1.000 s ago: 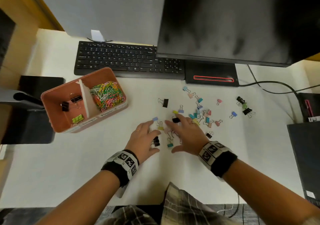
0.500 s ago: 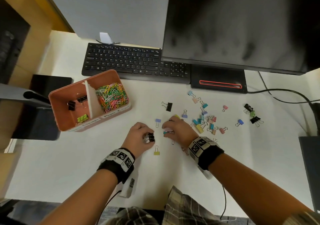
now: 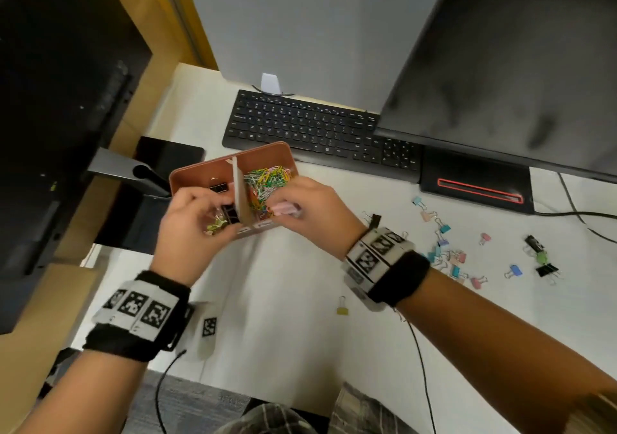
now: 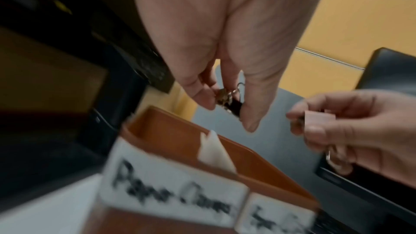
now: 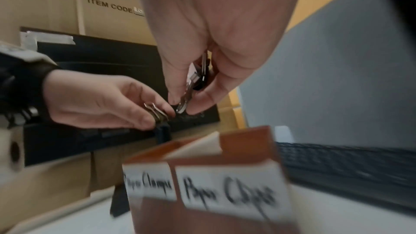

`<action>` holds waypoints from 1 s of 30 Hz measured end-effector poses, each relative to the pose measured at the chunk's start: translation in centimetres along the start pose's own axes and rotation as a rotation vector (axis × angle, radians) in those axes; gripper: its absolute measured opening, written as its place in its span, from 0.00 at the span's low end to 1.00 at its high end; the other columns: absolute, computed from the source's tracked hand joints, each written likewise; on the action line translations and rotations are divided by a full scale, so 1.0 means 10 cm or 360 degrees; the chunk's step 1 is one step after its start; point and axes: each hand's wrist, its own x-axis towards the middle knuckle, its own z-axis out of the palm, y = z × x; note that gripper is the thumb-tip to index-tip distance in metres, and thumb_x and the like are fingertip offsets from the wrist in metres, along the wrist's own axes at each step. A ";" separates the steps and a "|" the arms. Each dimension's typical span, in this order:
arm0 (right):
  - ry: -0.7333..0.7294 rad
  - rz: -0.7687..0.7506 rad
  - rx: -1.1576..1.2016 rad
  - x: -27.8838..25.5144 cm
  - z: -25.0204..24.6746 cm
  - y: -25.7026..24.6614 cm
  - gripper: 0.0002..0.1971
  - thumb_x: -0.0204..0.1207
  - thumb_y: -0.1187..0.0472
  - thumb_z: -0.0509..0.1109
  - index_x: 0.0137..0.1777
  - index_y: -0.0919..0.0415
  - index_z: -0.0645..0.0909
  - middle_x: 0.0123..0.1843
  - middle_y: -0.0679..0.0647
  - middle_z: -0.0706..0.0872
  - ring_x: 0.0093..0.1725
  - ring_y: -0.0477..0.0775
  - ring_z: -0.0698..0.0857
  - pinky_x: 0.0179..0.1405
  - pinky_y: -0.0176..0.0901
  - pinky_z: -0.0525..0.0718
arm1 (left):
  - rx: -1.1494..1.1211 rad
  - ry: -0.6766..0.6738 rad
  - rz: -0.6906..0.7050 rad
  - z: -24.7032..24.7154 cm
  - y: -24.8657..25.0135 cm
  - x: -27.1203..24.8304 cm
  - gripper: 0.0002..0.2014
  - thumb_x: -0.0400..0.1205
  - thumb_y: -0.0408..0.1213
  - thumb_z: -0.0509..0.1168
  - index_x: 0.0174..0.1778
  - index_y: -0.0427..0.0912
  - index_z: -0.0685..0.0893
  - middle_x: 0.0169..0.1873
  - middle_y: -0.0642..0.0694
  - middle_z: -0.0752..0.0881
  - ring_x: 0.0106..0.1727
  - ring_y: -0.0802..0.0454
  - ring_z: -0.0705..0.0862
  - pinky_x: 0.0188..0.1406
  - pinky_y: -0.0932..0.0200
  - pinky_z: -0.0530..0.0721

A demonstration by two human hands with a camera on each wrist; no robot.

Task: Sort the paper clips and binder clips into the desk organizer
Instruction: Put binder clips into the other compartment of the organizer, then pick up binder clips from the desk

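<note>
While both hands are hovering over the organizer (image 3: 267, 153), the drop is the step in hand. Going left to right: left hand (image 3: 190, 223) is pinching a small bunch of binder clips (image 4: 231, 100) — a black one showing — above the left bin, the one labelled for clamps, where a few black and green clips are already lying. Divider (image 3: 238, 193) is standing upright between the bins; paper clips (image 3: 267, 180) are filling the right bin. Right hand (image 3: 310, 213) is gripping a pink clip (image 3: 283, 208) plus other clips, sitting over the right bin — wrong side for binder clips.

Doing it well, I'd say: shift the right hand left past the divider before letting go, release low inside the walls so nothing is bouncing out, one hand at a time since they're crowding each other.

Room: organizer is sitting near the desk's left edge, monitor arm (image 3: 127, 170) just beside it, keyboard (image 3: 317, 130) right behind. Open desk is lying in front. Loose clips (image 3: 447, 253) are waiting well apart on the right, one yellow clip (image 3: 341, 309) near the right wrist.
</note>
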 end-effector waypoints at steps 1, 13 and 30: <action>-0.0003 -0.0029 0.0021 0.18 0.09 -0.14 0.10 0.69 0.64 0.75 0.51 0.58 0.85 0.49 0.52 0.82 0.48 0.48 0.81 0.54 0.37 0.77 | 0.0048 0.0009 -0.0059 -0.09 -0.08 0.06 0.19 0.65 0.31 0.79 0.51 0.43 0.86 0.48 0.52 0.76 0.44 0.60 0.77 0.46 0.88 0.70; 0.0096 0.0245 -0.0121 0.05 0.13 -0.05 0.19 0.75 0.50 0.69 0.66 0.47 0.74 0.62 0.46 0.77 0.53 0.46 0.79 0.58 0.51 0.83 | -0.0194 -0.0152 0.0062 -0.07 -0.01 0.05 0.18 0.71 0.30 0.73 0.57 0.46 0.81 0.53 0.49 0.81 0.46 0.58 0.84 0.46 0.73 0.81; -0.0235 0.0998 -0.0388 -1.99 -0.14 1.05 0.28 0.70 0.55 0.74 0.70 0.49 0.73 0.68 0.54 0.66 0.60 0.54 0.75 0.59 0.44 0.81 | 0.0093 -0.1331 0.0418 1.76 0.31 -0.74 0.12 0.73 0.30 0.70 0.52 0.42 0.83 0.49 0.52 0.72 0.46 0.54 0.75 0.45 0.74 0.68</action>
